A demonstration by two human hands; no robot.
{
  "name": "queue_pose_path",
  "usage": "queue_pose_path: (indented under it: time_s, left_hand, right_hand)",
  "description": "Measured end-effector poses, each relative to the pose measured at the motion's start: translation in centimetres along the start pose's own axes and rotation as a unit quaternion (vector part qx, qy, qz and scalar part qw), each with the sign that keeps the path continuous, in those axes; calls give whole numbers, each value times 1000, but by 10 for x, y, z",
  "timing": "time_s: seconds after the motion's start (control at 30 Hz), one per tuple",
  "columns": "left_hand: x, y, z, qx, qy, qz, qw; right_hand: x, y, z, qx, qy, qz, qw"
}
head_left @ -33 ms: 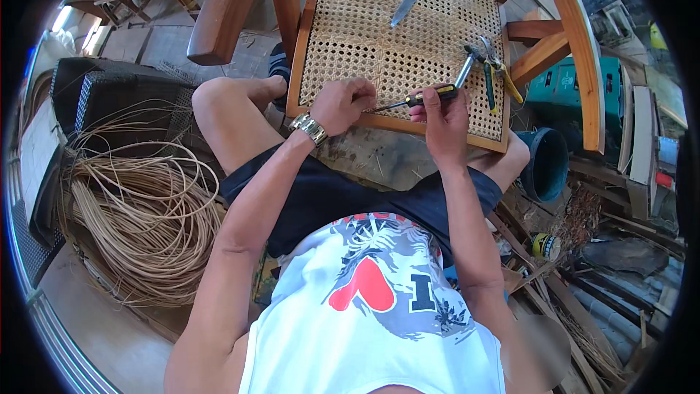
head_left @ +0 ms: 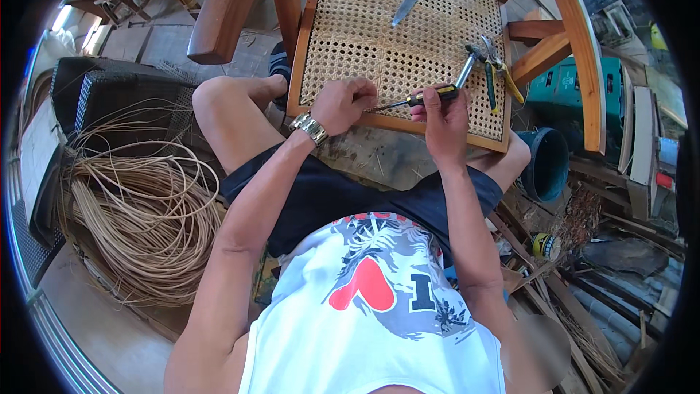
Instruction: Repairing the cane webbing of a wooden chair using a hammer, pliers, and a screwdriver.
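Observation:
A wooden chair frame holds a woven cane seat (head_left: 350, 36), which lies across in front of me. My right hand (head_left: 446, 120) grips a black and yellow screwdriver (head_left: 445, 93), its thin shaft pointing left along the seat's near edge. At that edge my left hand (head_left: 341, 106) rests with fingers bent together, close to the screwdriver's tip. Whatever those fingers pinch is hidden. On the cane, right of the screwdriver, lie a hammer (head_left: 465, 71) and pliers (head_left: 490, 84) with green and yellow handles. Farther back sits a flat metal blade (head_left: 406, 7).
A large coil of cane strands (head_left: 146, 226) lies at my left beside a dark woven box (head_left: 117, 102). To the right are a dark bucket (head_left: 547, 165), a green crate (head_left: 569, 98), a small yellow can (head_left: 543, 246) and wood scraps. The chair's wooden legs (head_left: 232, 11) rise around the seat.

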State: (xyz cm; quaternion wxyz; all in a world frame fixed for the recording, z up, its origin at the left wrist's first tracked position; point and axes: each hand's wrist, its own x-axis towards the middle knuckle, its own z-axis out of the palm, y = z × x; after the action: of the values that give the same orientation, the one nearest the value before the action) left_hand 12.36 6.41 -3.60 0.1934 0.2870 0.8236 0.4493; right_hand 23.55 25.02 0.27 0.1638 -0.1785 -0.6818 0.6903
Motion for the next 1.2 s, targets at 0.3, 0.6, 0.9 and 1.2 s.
queue_pose_path:
  time_s: [0.3,0.6,0.9,1.2]
  left_hand:
    - [-4,0,0,-31,-16,10,999]
    - [-14,14,-13,35,-12,182,983]
    - [-31,19,10,-91,3,77,993]
    - [-20,45,-1,-159,16,147,976]
  right_hand:
    - [-2,-2,8,-20,7,-15,1000]
    - [-19,-26,36,-312,-94,-174,929]
    - [-1,-49,-21,-223,-164,-94,956]
    - [66,25,-68,-509,53,-26,859]
